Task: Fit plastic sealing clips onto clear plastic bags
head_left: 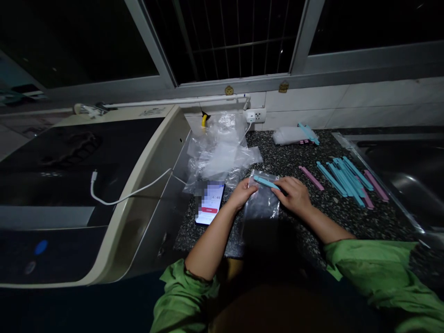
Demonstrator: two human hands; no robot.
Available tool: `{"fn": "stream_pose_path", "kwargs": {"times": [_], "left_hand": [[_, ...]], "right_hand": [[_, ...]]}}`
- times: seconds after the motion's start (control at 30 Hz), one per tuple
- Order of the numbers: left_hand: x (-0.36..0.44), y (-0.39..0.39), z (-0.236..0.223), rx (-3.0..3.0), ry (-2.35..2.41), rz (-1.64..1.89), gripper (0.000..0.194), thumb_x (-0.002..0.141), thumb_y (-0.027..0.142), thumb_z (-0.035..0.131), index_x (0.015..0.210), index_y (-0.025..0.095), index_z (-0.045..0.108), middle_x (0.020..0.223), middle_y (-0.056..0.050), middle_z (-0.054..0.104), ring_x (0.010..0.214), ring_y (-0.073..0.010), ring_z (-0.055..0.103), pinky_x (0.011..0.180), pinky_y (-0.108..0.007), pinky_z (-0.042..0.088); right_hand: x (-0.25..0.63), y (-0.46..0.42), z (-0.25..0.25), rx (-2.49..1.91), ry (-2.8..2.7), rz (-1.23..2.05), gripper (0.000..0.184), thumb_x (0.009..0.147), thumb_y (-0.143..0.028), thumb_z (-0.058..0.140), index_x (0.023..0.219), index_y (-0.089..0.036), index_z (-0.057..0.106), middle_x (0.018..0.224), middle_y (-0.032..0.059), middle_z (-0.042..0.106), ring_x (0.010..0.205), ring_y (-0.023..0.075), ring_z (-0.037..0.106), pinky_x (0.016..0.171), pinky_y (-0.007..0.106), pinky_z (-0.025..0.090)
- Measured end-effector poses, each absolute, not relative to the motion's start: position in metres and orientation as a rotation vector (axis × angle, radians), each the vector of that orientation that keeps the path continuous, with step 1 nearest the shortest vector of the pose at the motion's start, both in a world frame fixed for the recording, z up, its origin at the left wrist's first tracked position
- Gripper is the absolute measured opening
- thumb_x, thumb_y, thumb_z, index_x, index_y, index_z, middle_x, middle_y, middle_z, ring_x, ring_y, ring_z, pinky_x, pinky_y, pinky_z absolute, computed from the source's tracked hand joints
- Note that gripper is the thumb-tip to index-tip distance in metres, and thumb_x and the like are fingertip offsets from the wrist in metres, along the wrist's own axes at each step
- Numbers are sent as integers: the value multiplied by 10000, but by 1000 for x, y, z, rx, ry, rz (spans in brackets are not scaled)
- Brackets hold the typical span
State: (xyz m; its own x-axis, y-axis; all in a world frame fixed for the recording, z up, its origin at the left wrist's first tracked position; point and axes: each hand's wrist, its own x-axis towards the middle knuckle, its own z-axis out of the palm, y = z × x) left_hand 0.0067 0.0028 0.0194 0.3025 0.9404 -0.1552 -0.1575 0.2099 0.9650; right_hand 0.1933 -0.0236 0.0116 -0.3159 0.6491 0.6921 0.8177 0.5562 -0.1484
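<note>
While the phone (209, 203) glows on the speckled dark countertop (291, 159), I watch the person's bare hands at work just to its right, over a clear plastic bag (262, 206). Nearest the phone, the left hand (242, 194) is mostly closed, its fingers curled and its thumb laid on the bag's left edge, which it has hold of. Farther right of the phone, the right hand (294, 192) is partly closed, pinching the right end of a blue clip (266, 181) between thumb and fingers. That clip lies slantwise across the upper part of the bag, its left end higher; I cannot tell whether it is fastened.

Right behind the phone spreads a crumpled heap of clear bags (222, 152). Well to the phone's right, past both hands, blue sealing clips (347, 178) lie in a loose pile with a few pink ones among them, and one pink clip (311, 178) sits a little nearer. Behind and to the right of the phone, by the tiled wall, there's a flat stack of bags (289, 135) with clips at its right end. Left of the phone stands a washing machine (147, 185), a white cable (132, 199) trailing over its dark lid.
</note>
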Motion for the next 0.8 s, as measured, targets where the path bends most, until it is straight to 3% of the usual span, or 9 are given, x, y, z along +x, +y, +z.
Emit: {"fn": "stream_pose_path", "kwargs": {"times": [0.2,0.47,0.57,0.67,0.8], "left_hand": [[7,2,21,1080,913,909,172,550,142,554,715,142,602,572,49,539,541,-84,451,562,-196,346],[8,2,18,1038,877,901,192,562,183,581,736,134,648,591,29,577,563,-100,478,564,-209,360],[12,3,13,915,802,953,206,655,321,595,716,132,653,582,-11,586,589,-134,516,600,-251,398],[15,4,8,858,762,949,427,738,534,527,733,126,654,585,-56,598,618,-173,551,609,-290,419],[13,2,6,972,857,966,462,675,595,598,670,134,628,540,-19,563,533,-130,493,563,-264,389]], "right_hand": [[194,-24,5,-1136,-2072,-199,183,866,-287,502,934,-194,644,812,57,623,745,158,598,664,276,496],[195,-23,-1,-1138,-2054,-104,177,865,-287,498,952,-214,633,819,53,597,758,163,604,674,292,522],[195,-24,-1,-1141,-2035,-104,172,864,-286,503,951,-216,633,824,55,600,763,166,608,681,295,527],[195,-26,1,-1142,-2034,-150,165,859,-280,514,935,-205,639,815,57,607,759,164,609,671,285,523],[194,-28,4,-1146,-2046,-236,156,853,-273,524,917,-202,649,799,53,623,744,161,611,648,272,512]]}}
